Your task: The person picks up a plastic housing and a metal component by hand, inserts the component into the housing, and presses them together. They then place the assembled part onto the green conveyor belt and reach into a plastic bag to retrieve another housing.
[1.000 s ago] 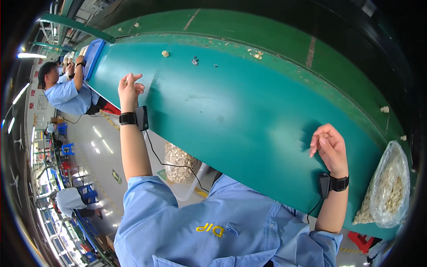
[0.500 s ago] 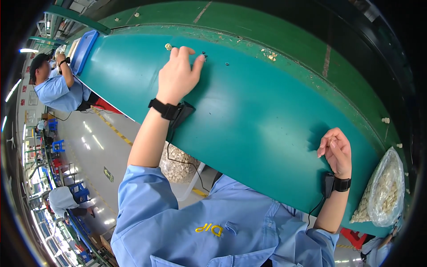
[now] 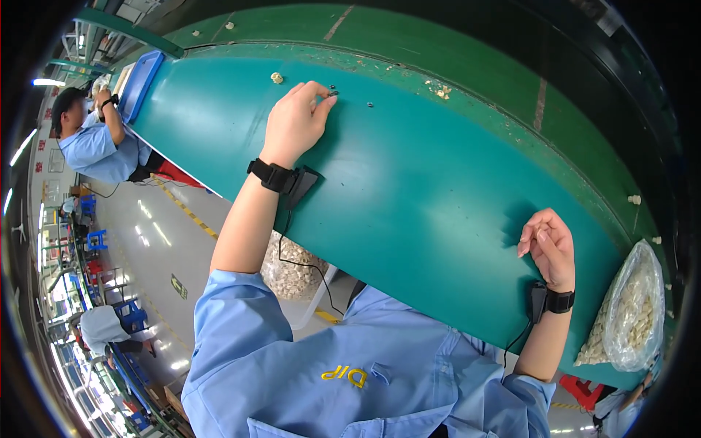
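My left hand (image 3: 294,125) reaches over the far left part of the green mat (image 3: 394,190). Its thumb and forefinger pinch a small dark part (image 3: 333,93). Just beyond the fingertips lies another tiny dark piece (image 3: 332,87), and a separate small dark part (image 3: 370,104) rests to the right. A small cream-coloured piece (image 3: 277,78) sits left of the hand. Above the mat's right side, my right hand (image 3: 549,247) is held palm up with curled fingers and the thumb against them; whatever may be between them is hidden.
A clear bag of cream-coloured pieces (image 3: 634,314) lies at the right end. Another such bag (image 3: 293,270) is below the near edge. A blue tray (image 3: 140,86) stands far left, near a co-worker (image 3: 98,139). Cables hang from my wristbands.
My left hand has drawn back slightly from the cream piece, and its thumb and forefinger have closed on a small dark part. My right hand has hardly moved.
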`<state>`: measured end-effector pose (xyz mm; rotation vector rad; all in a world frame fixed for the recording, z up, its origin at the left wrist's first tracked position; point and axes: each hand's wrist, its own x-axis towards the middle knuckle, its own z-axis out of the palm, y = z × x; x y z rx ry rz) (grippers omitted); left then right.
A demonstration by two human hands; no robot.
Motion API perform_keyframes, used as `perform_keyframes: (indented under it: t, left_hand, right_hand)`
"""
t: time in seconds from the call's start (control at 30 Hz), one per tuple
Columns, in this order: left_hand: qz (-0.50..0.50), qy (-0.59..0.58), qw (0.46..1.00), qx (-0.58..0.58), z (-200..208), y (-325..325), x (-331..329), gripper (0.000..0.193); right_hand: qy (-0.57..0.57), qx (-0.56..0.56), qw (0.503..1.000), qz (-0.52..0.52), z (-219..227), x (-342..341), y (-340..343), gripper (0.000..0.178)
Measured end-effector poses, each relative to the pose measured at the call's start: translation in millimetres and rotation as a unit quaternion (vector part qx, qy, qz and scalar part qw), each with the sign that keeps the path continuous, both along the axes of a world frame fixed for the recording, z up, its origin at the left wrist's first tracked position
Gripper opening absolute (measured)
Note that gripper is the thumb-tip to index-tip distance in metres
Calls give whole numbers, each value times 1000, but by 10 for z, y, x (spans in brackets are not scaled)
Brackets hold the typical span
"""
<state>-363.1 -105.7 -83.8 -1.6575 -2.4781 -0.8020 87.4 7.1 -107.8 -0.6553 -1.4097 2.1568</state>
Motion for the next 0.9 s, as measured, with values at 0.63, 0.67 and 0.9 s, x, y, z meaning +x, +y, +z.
perform_keyframes:
  t: [0.63, 0.67, 0.9]
  left_hand:
    - [207, 228, 951, -20, 2153, -1487, -4607, 61]
    - [263, 330, 893, -154, 1897, -1931, -4533, 48]
    - [47, 12, 996, -73, 306, -1237, -811, 18]
  right_hand:
    - [22, -36, 998, -36, 150, -88, -253, 22]
    - [27, -30, 999, -8, 186, -150, -180, 22]
    - [9, -37, 999, -6, 223, -76, -112, 21]
